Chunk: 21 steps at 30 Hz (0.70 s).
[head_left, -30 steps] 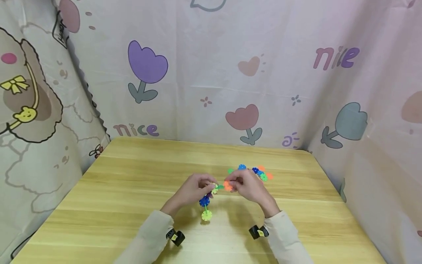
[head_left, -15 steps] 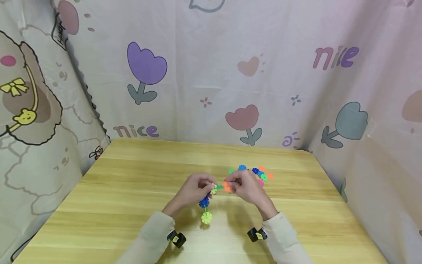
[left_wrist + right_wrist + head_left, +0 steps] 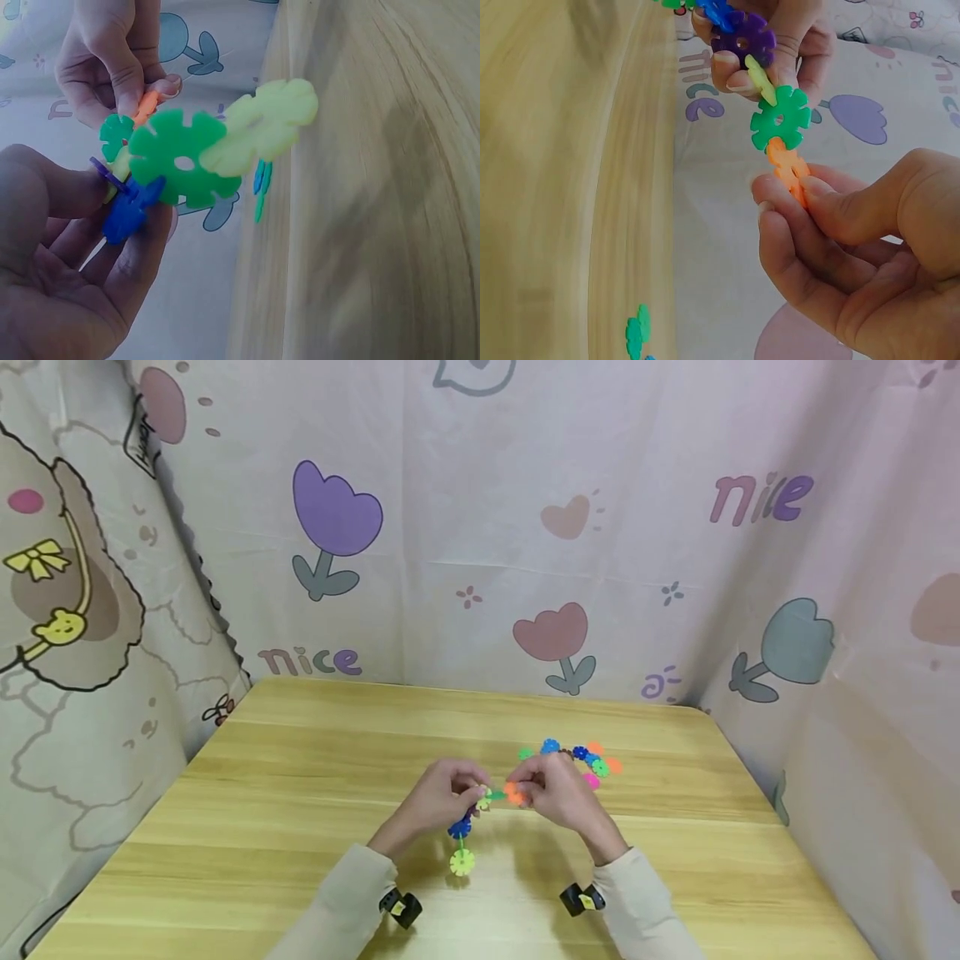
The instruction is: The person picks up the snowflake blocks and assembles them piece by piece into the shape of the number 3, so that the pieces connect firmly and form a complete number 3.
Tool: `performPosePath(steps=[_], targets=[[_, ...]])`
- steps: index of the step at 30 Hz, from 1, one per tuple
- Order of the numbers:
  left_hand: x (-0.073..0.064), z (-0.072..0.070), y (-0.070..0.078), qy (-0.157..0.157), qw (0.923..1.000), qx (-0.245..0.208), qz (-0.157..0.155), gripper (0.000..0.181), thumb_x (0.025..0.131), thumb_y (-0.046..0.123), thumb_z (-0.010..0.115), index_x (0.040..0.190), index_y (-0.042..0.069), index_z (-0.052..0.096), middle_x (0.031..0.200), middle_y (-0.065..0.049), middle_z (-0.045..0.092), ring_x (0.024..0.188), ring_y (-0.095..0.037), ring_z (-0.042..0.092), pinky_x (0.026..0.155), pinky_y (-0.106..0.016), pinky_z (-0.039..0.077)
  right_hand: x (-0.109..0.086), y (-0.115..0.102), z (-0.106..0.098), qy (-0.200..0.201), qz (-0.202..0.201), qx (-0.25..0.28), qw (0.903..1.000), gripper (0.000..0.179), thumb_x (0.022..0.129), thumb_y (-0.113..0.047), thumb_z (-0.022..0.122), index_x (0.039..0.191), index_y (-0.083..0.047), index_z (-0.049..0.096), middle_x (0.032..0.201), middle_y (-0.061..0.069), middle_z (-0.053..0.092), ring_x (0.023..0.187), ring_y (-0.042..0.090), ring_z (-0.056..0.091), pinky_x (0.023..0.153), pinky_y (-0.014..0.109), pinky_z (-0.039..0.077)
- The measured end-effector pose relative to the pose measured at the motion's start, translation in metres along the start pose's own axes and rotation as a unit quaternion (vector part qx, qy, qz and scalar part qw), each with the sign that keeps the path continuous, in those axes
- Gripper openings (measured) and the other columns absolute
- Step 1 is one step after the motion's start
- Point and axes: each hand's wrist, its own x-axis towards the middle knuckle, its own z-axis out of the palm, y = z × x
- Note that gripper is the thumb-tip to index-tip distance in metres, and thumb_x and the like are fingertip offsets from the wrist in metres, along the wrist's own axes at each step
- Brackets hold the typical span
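Note:
Both hands hold a chain of interlocking snowflake discs above the table. My left hand (image 3: 429, 795) pinches its middle, around the small yellow disc (image 3: 761, 79) and the purple disc (image 3: 760, 46). From there a blue disc (image 3: 124, 216), a green disc (image 3: 202, 169) and a pale yellow disc (image 3: 274, 112) hang toward me. At the other end, my right hand (image 3: 568, 795) pinches an orange disc (image 3: 786, 166) between thumb and fingers. The orange disc's edge meets a green disc (image 3: 766, 121), which joins the small yellow one.
Loose discs lie on the wooden table (image 3: 315, 743) behind my right hand, among them a blue disc (image 3: 551, 746), a pink disc (image 3: 592, 782) and a green disc (image 3: 600, 767). A printed curtain (image 3: 450, 510) stands behind the table.
Both hands and the chain have sunk slightly toward me in the head view, and the hanging yellow end has shifted a little left. The grips look the same.

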Motion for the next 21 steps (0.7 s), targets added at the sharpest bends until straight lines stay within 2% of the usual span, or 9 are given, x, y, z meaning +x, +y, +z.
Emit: performPosePath(steps=[4,8,14,21], targets=[[0.001,0.000,-0.001,0.011,0.9999,0.002,-0.004,0.012,0.099,0.001,0.064,0.101,0.005,0.075,0.080,-0.012,0.074,0.074,-0.043,0.072,0.056,-0.026,0.057,0.001,-0.002,0.003,0.020,0.011,0.007,0.9997,0.022,0.088,0.017,0.065,0.092,0.001,0.080,0.078,0.008,0.074,0.057,0.006,0.058,0.053,0.018,0.052],[0.001,0.000,-0.001,0.017,0.9999,0.004,0.000,0.012,0.099,0.001,0.064,0.099,0.005,0.076,0.080,-0.013,0.074,0.073,-0.043,0.072,0.054,-0.025,0.056,0.000,-0.004,0.005,0.036,0.026,0.008,0.9990,0.024,0.088,0.018,0.064,0.092,0.001,0.079,0.076,0.007,0.073,0.057,0.007,0.058,0.053,0.018,0.052],[-0.001,-0.001,-0.001,0.016,0.9999,-0.002,0.003,0.013,0.098,-0.002,0.063,0.097,0.002,0.075,0.078,-0.019,0.073,0.070,-0.043,0.071,0.054,-0.025,0.056,-0.001,-0.008,0.007,0.045,-0.006,-0.042,0.9981,0.025,0.086,0.019,0.066,0.088,-0.002,0.080,0.079,0.007,0.075,0.060,0.004,0.057,0.056,0.018,0.052],[-0.001,0.000,-0.001,0.009,0.9999,0.002,-0.005,0.014,0.097,-0.003,0.063,0.097,0.004,0.074,0.076,-0.012,0.072,0.069,-0.038,0.072,0.056,-0.027,0.059,-0.002,-0.012,0.008,0.048,-0.021,-0.071,0.9961,0.027,0.083,0.020,0.066,0.086,-0.002,0.080,0.081,0.008,0.077,0.068,0.008,0.063,0.061,0.018,0.055]])
